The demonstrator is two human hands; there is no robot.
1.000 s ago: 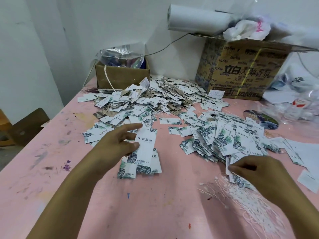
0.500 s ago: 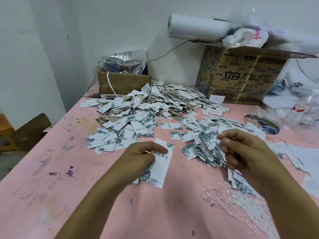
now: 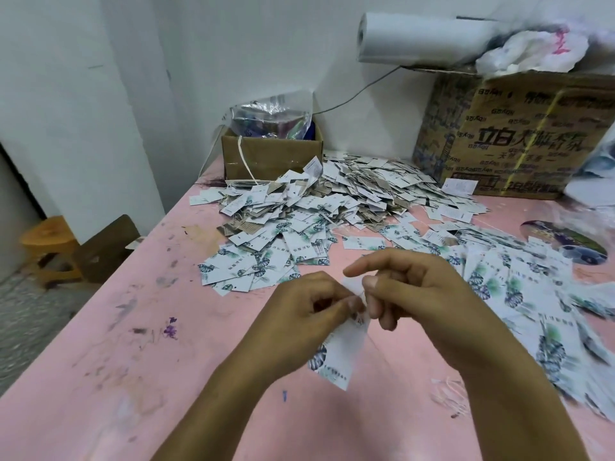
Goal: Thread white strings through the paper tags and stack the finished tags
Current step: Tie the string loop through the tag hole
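We see a matt pink table [image 3: 133,327], scuffed and flecked with purple and grey paint, with a small brown cardboard box [image 3: 271,154] at its far edge; a loose heap of finished tags [image 3: 332,201], thin rectangular cards tangled with fine white thread, spreads just in front of the box and to its right. Further right of the box lies a flatter drift of glossy white tags printed with dark green leaves [image 3: 519,287], and well in front of the box and to its right a wispy bundle of white strings [image 3: 449,397] rests on the pink surface. Well in front of the box, both hands are raised above the table and meet fingertip to fingertip. The left hand [image 3: 309,314], fingers curled, pinches the top of one paper tag [image 3: 342,354], which hangs down tilted with its leaf print at the lower end. The right hand [image 3: 422,294] pinches the same tag's upper corner with its thumb, index finger stretched out, the other fingers curled under. The tag's hole is hidden by the fingers, and we cannot tell whether a string lies in that pinch, as the picture is blurred there
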